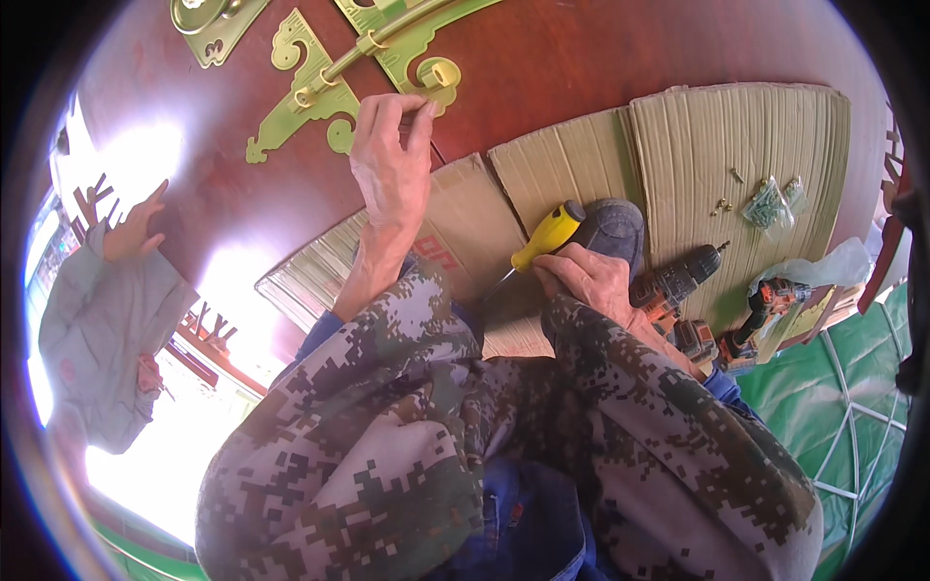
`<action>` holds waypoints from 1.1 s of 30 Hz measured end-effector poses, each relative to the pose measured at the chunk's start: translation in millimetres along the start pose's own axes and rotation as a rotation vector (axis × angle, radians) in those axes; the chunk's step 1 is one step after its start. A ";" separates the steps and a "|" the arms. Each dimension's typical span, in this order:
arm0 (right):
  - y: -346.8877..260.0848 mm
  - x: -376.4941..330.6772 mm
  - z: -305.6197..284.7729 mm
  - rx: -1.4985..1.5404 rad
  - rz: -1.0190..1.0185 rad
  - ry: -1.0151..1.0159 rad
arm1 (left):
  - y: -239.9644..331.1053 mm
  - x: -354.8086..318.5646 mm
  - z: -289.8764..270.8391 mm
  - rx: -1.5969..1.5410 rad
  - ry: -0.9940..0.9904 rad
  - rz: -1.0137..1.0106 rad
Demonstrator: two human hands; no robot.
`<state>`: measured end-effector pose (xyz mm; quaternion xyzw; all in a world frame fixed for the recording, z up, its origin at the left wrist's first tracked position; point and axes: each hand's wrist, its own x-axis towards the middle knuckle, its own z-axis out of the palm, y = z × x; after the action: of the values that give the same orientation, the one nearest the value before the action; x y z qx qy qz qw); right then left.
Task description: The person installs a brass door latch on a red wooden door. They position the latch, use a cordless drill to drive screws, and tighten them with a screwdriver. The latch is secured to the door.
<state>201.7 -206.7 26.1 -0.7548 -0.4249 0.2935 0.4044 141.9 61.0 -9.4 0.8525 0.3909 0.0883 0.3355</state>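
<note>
My left hand (392,169) is raised over the red-brown panel, its thumb and fingers pinched together at the edge of a brass-coloured scrolled latch plate (402,58). Whatever is in that pinch is too small to make out. A round bar (387,37) runs across this plate and a matching pointed one (308,92). My right hand (593,279) is by my right knee with its fingertips closed together. Beside those fingertips a yellow-handled screwdriver (548,235) leans against my dark shoe (612,228), shaft down to the left. What the right fingers pinch is hidden.
Flattened cardboard (717,145) lies on the panel, with small screws (722,206) and a plastic bag of screws (768,207). Two cordless drills, one black-and-orange (678,281) and another (770,305), lie at right. Another person's hand (136,230) rests at the left. Green sheeting (843,407) covers the lower right.
</note>
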 end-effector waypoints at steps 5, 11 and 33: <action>1.1 -1.2 -0.2 0.007 -0.001 -0.014 | -4.3 -3.0 2.4 0.006 0.020 0.044; 2.6 -1.1 1.4 0.012 -0.012 -0.006 | -9.8 -6.0 6.6 -0.021 0.044 0.088; -3.4 4.6 -0.1 0.006 -0.001 0.013 | -10.2 -4.2 10.2 0.015 0.087 0.139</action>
<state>202.6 -201.7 28.7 -0.7553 -0.4220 0.2895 0.4094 137.0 57.6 -23.2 0.8755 0.3457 0.1453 0.3048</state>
